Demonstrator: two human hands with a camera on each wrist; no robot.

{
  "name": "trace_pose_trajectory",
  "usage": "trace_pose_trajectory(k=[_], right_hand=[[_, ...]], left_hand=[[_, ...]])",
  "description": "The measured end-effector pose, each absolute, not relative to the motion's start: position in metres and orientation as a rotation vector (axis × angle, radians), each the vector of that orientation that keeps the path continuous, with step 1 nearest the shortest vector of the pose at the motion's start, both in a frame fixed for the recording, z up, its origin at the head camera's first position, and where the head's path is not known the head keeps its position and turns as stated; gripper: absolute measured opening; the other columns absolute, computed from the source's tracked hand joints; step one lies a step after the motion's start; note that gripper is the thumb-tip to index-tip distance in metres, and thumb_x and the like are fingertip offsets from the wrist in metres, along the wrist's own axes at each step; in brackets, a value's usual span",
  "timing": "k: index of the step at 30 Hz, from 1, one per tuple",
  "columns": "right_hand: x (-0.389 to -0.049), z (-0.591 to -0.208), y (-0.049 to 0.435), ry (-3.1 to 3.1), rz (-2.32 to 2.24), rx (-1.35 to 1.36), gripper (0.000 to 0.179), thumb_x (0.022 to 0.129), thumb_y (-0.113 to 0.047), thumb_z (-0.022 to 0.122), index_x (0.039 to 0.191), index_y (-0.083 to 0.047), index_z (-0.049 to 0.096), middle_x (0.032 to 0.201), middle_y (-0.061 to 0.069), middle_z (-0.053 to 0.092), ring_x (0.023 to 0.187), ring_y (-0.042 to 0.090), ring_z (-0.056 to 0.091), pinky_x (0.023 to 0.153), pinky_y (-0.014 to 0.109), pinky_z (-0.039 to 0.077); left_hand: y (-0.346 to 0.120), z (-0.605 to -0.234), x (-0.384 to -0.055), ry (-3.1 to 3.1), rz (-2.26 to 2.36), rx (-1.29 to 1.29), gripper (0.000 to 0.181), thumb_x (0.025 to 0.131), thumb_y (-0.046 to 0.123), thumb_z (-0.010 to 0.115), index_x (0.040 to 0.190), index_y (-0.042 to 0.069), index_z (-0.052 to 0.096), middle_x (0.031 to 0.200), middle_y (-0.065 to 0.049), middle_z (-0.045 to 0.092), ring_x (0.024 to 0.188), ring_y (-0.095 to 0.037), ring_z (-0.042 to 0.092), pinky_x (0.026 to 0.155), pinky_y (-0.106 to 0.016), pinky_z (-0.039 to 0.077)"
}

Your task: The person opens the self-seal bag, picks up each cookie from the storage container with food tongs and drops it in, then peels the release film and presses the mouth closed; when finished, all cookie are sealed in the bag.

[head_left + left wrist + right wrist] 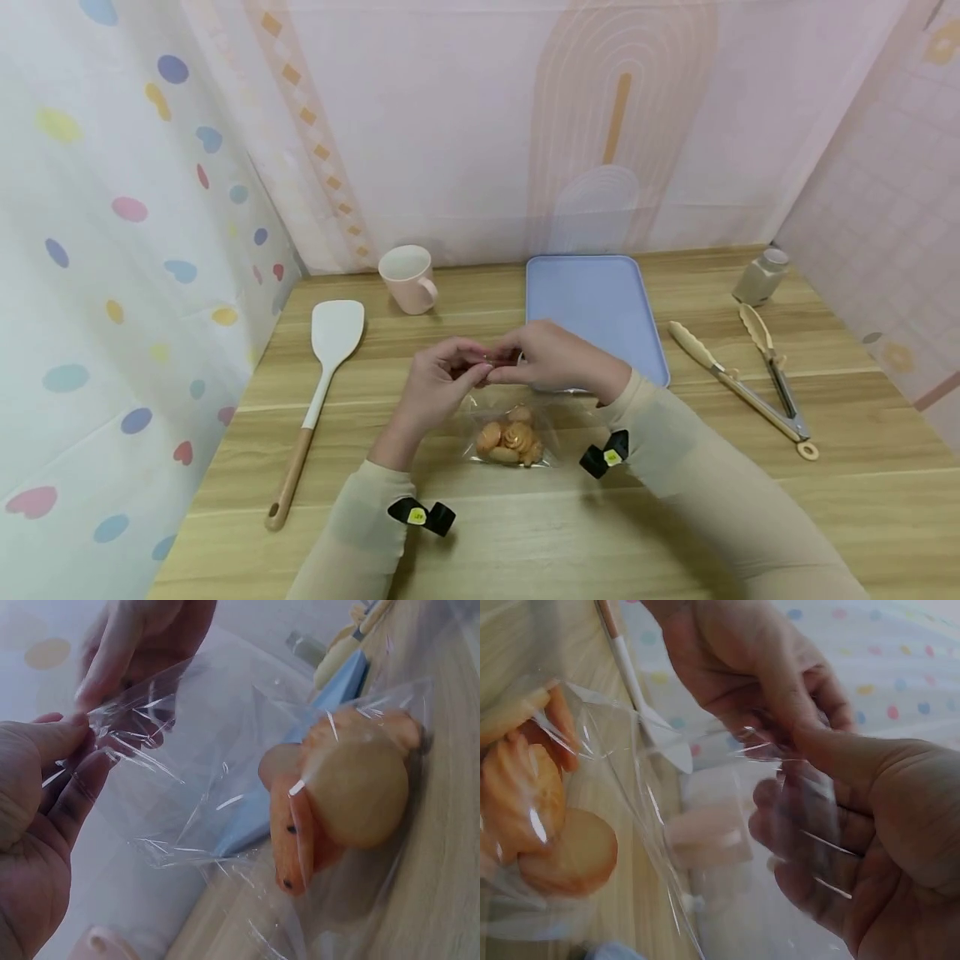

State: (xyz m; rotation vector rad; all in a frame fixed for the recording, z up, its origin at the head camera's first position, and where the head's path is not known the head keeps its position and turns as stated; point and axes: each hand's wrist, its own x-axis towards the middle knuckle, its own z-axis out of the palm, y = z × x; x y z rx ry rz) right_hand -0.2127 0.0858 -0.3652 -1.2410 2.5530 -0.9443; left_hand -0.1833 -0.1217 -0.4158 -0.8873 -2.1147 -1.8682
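Note:
A clear plastic bag with several cookies at its bottom hangs from both hands over the wooden table. My left hand pinches the bag's upper edge between thumb and fingers, plainly seen in the left wrist view. From the other side my right hand pinches the same gathered edge, its thumb close to the left thumb. In the left wrist view a round pale cookie and an orange piece with dark spots show through the film. A ridged cookie appears in the right wrist view.
Behind the hands lies a blue tray. A pink mug stands back left, and a white spatula with a wooden handle lies left. Tongs lie spread at right, near a small lidded jar.

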Motion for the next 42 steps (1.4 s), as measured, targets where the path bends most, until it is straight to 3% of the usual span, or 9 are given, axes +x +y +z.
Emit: trace_pose_trajectory(k=[3, 8, 14, 22, 30, 36, 42], right_hand=[[-0.215, -0.364, 0.078, 2.476, -0.918, -1.277, 0.011, 0.092, -0.025, 0.067, 0.092, -0.014, 0.072, 0.073, -0.005, 0.066, 0.061, 0.006, 0.056, 0.056, 0.022, 0.046], [-0.215, -0.368, 0.085, 2.429, -0.901, -1.291, 0.016, 0.094, -0.018, 0.064, 0.080, -0.013, 0.069, 0.063, -0.001, 0.059, 0.052, 0.004, 0.045, 0.050, 0.021, 0.040], [-0.213, -0.371, 0.100, 2.438, -0.884, -1.278, 0.016, 0.095, -0.017, 0.063, 0.081, -0.012, 0.069, 0.064, -0.001, 0.059, 0.054, 0.003, 0.046, 0.051, 0.021, 0.040], [-0.216, -0.381, 0.134, 2.463, -0.959, -1.179, 0.016, 0.095, -0.017, 0.062, 0.082, -0.015, 0.071, 0.070, -0.006, 0.061, 0.056, 0.004, 0.048, 0.053, 0.023, 0.042], [-0.218, -0.388, 0.150, 2.389, -1.133, -1.046, 0.017, 0.094, -0.014, 0.062, 0.088, -0.003, 0.074, 0.066, -0.003, 0.065, 0.060, 0.024, 0.062, 0.051, 0.023, 0.046], [-0.219, -0.392, 0.151, 2.305, -1.249, -0.967, 0.018, 0.095, -0.008, 0.059, 0.099, 0.005, 0.071, 0.075, 0.003, 0.068, 0.063, 0.014, 0.064, 0.062, 0.029, 0.056], [-0.225, -0.394, 0.138, 2.411, -1.176, -0.974, 0.018, 0.096, -0.014, 0.060, 0.096, -0.002, 0.073, 0.072, -0.001, 0.067, 0.062, 0.012, 0.063, 0.056, 0.026, 0.053]], left_hand=[[-0.124, -0.413, -0.182, -2.105, -1.886, -0.904, 0.018, 0.084, -0.014, 0.064, 0.100, -0.008, 0.064, 0.081, -0.022, 0.068, 0.065, -0.016, 0.065, 0.058, -0.028, 0.055], [-0.125, -0.399, -0.173, -2.146, -1.872, -0.870, 0.017, 0.083, -0.016, 0.064, 0.099, -0.009, 0.062, 0.075, -0.023, 0.064, 0.061, -0.024, 0.064, 0.055, -0.031, 0.055], [-0.126, -0.393, -0.169, -2.169, -1.897, -0.834, 0.016, 0.083, -0.015, 0.065, 0.098, -0.009, 0.062, 0.076, -0.023, 0.064, 0.059, -0.022, 0.065, 0.052, -0.029, 0.053], [-0.139, -0.412, -0.180, -2.173, -1.935, -0.748, 0.017, 0.084, -0.012, 0.065, 0.101, -0.006, 0.063, 0.079, -0.022, 0.065, 0.061, -0.019, 0.066, 0.055, -0.031, 0.056], [-0.147, -0.421, -0.187, -2.150, -1.931, -0.764, 0.018, 0.084, -0.008, 0.068, 0.101, -0.005, 0.064, 0.079, -0.022, 0.065, 0.060, -0.022, 0.067, 0.054, -0.034, 0.056], [-0.148, -0.417, -0.186, -2.206, -1.947, -0.658, 0.017, 0.084, -0.010, 0.067, 0.101, -0.008, 0.064, 0.079, -0.023, 0.065, 0.061, -0.018, 0.067, 0.056, -0.033, 0.057], [-0.155, -0.407, -0.182, -2.248, -1.924, -0.554, 0.016, 0.085, -0.009, 0.067, 0.100, -0.010, 0.063, 0.079, -0.024, 0.065, 0.061, -0.019, 0.066, 0.057, -0.034, 0.057]])
